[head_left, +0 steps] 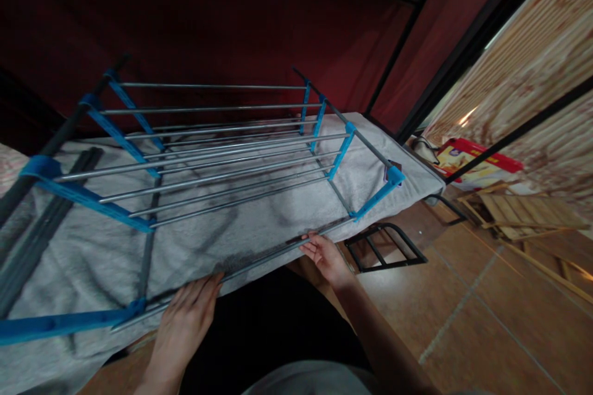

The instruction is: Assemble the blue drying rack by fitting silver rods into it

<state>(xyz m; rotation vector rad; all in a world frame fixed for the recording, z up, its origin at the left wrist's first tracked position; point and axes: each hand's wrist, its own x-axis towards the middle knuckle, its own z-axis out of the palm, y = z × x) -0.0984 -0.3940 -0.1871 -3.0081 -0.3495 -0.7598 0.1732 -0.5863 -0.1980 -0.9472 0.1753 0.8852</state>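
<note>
A partly built rack of metal rods (231,145) and blue plastic brackets (343,149) lies on its side on a grey cloth. Dark uprights (370,143) pass through the brackets at both ends. Along the near edge runs a thin metal rod (264,260), its right end at the nearest right bracket and its left end by a lower left bracket (69,323). My left hand (188,311) is closed over this rod toward its left part. Farther right, the fingers of my right hand (324,256) pinch the same rod.
The grey cloth (264,225) covers a long narrow surface against a dark red panel (208,18). Dark tubes (41,241) lie at its left. A small card (393,170) is near the right end. Beyond are a black metal frame (384,247), a red-yellow package (482,163) and wooden slatted furniture (528,216).
</note>
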